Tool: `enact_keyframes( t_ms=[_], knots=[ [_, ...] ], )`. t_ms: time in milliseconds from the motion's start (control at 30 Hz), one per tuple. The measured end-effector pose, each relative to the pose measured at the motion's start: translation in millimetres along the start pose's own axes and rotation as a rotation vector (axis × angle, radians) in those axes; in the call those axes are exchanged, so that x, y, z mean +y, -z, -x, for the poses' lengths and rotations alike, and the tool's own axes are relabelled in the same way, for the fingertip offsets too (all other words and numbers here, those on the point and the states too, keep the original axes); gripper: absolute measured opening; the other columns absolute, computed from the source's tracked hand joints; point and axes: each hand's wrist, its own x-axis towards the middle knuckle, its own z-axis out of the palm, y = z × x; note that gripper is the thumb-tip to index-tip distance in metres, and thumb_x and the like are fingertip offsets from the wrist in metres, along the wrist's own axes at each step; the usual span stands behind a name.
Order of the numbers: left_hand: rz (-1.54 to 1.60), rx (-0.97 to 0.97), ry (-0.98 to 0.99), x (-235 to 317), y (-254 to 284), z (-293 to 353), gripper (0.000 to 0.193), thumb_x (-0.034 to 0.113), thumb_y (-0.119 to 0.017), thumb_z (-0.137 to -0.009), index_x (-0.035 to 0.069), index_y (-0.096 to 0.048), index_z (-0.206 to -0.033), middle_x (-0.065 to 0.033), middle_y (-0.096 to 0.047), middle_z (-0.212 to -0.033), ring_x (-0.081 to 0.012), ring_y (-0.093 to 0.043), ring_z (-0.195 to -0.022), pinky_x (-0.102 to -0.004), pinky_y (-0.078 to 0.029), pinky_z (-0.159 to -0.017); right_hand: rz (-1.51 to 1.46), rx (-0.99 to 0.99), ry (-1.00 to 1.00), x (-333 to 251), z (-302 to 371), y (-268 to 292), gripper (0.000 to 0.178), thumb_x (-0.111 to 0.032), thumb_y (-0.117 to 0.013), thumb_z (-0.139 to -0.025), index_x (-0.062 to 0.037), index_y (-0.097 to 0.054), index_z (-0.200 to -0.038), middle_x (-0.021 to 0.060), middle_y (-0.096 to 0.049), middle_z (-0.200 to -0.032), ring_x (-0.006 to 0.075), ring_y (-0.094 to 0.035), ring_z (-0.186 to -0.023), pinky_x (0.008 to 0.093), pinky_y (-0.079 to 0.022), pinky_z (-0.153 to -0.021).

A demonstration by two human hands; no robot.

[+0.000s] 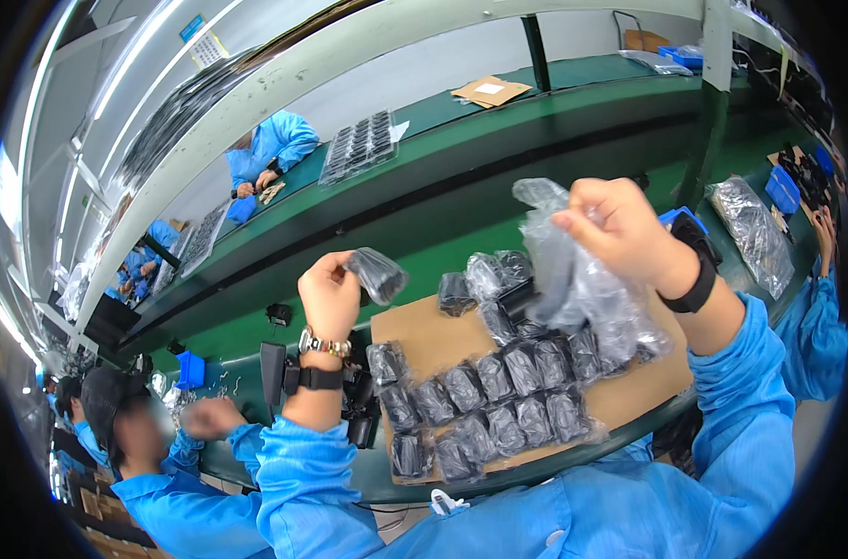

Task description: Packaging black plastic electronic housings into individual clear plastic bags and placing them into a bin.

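Observation:
My left hand [331,296] pinches a small dark item wrapped in clear plastic [379,277], held up above the left back corner of a brown cardboard sheet [643,396]. Raised over the sheet's right side, my right hand [619,231] is closed on the top of a crumpled clear plastic bag [573,270]. The bag hangs down over part of the sheet and hides some of what lies there. Several black items in clear plastic wrap [463,384] lie on the cardboard, mostly in rows, with a looser group [484,277] at its back edge.
Loose black parts [359,396] sit left of the cardboard. A blue bin [190,370] is farther left, near a co-worker [149,438]. Across the green bench, another person [273,154] works near a tray of parts [360,146]. Filled plastic [752,233] lies at right.

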Motion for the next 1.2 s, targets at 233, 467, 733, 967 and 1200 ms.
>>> enact_keyframes(
  t_ms=[233, 467, 733, 967, 1200],
  knots=[
    [1.029, -0.459, 0.236, 66.9, -51.9, 49.9, 0.017, -0.001, -0.063, -0.084, -0.004, -0.061, -0.1, -0.0085, -0.066, -0.097, -0.0143, -0.064, -0.085, -0.0261, -0.052, -0.077, 0.079, -0.103, 0.192, 19.3, 0.8, -24.9, 0.013, -0.012, -0.063, -0.082, -0.0009, -0.057, -0.077, 0.0171, -0.056, -0.066, 0.0322, -0.056, -0.061, 0.0393, -0.044, -0.055],
    [1.184, -0.613, 0.559, 84.8, -73.8, 73.2, 0.034, -0.001, -0.057, -0.088, 0.005, -0.053, -0.121, -0.0076, -0.062, -0.112, -0.0162, -0.06, -0.102, -0.0291, -0.053, -0.084, -0.163, -0.285, 0.303, 22.1, 2.0, -46.7, 0.035, -0.006, -0.072, -0.077, -0.0021, -0.065, -0.111, 0.0149, -0.069, -0.092, 0.016, -0.066, -0.076, 0.0265, -0.051, -0.072],
    [1.084, -0.862, 0.663, 79.9, -50.2, 71.4, 0.027, -0.003, -0.055, -0.088, 0.005, -0.056, -0.113, -0.0051, -0.061, -0.108, -0.0145, -0.06, -0.096, -0.026, -0.053, -0.079, -0.553, -0.504, 0.008, 24.9, 7.3, -41.0, 0.01, -0.006, -0.073, -0.078, 0.0031, -0.07, -0.077, 0.005, -0.067, -0.071, 0.0052, -0.057, -0.069, 0.0228, -0.047, -0.064],
    [1.17, -0.895, 0.691, 83.1, -34.6, 73.7, 0.023, -0.007, -0.049, -0.089, 0.003, -0.056, -0.108, -0.0052, -0.06, -0.101, -0.0158, -0.061, -0.091, -0.0274, -0.054, -0.078, -0.55, -0.514, -0.025, 5.6, -1.1, -52.8, 0.015, -0.01, -0.074, -0.078, 0.0017, -0.066, -0.071, 0.0018, -0.065, -0.068, 0.0043, -0.053, -0.063, 0.0235, -0.044, -0.057],
    [0.855, -0.575, 0.469, 54.9, -22.8, 69.4, 0.035, -0.007, -0.05, -0.086, -0.002, -0.052, -0.121, -0.0123, -0.061, -0.115, -0.0178, -0.059, -0.106, -0.0296, -0.047, -0.092, -0.083, -0.314, 0.208, -16.8, -6.8, -49.5, 0.028, -0.012, -0.079, -0.067, -0.0029, -0.053, -0.06, 0.0093, -0.056, -0.057, 0.0191, -0.055, -0.053, 0.0303, -0.043, -0.052]
  ],
)
